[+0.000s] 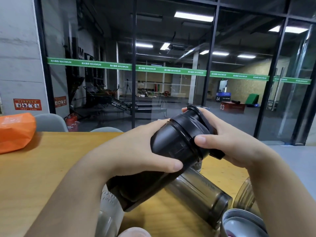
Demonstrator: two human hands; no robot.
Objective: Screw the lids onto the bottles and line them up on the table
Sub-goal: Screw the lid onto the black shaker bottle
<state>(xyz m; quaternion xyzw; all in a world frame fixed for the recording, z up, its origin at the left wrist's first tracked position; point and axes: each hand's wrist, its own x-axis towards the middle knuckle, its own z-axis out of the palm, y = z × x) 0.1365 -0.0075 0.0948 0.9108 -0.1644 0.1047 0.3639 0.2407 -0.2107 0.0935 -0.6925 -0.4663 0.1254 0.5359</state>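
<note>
Two hands on black shaker bottle (164,161), held tilted above wooden table (51,168). Left hand (136,151) wrapped round body, right hand (227,142) gripping black lid (193,124). Risks: cross-threaded lid from tilt; knocking smoky grey bottle (203,197) lying underneath.

"MAXIMUM" repeated on green window band (171,70), "03" on red box (232,107), "04" on blue box (222,97)

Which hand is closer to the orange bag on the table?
Left. The left hand grips the black bottle on the side toward the orange bag, though well apart from it. The right hand holds the black lid, farther away.
</note>
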